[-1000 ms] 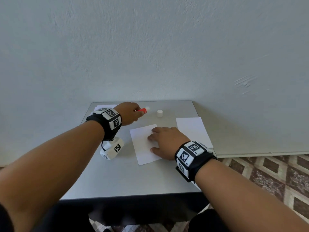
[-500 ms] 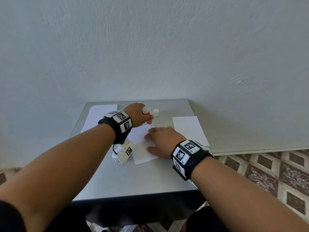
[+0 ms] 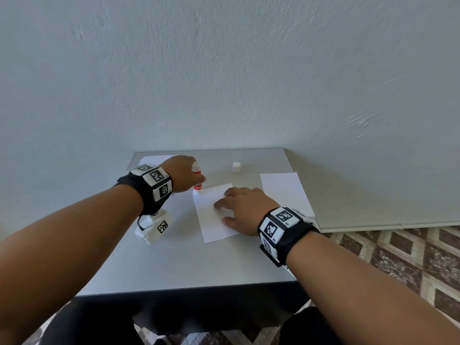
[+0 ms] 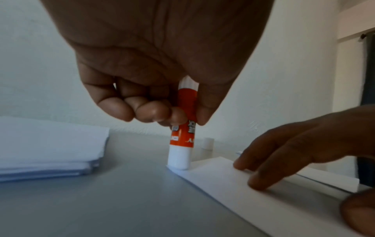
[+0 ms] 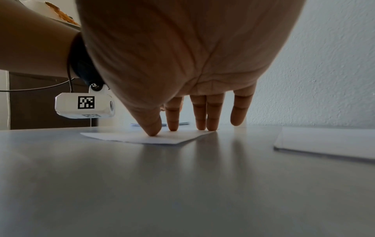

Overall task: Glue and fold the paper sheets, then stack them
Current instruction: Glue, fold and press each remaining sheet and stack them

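Grey table [image 3: 174,265] vs pale plaster wall [image 3: 224,70], patterned tile floor [image 3: 398,257].

Table [image 3: 189,265] against the wall [image 3: 224,70]. Paper sheet [image 3: 211,220] at table centre. Right hand [image 3: 245,210] lies on the sheet's 3 o'clock half, fingers [image 5: 211,118] toward 10 o'clock. Glue stick [image 3: 197,178] upright, tip on the sheet's 11 o'clock corner, in the left hand [image 3: 183,174]. Cap [image 3: 236,167] at 1 o'clock of the sheet, apart from it. Second sheet [image 3: 283,190] at 3 o'clock, by the table edge. Paper stack [image 4: 46,149] in the table's 10 o'clock corner, behind the left hand.
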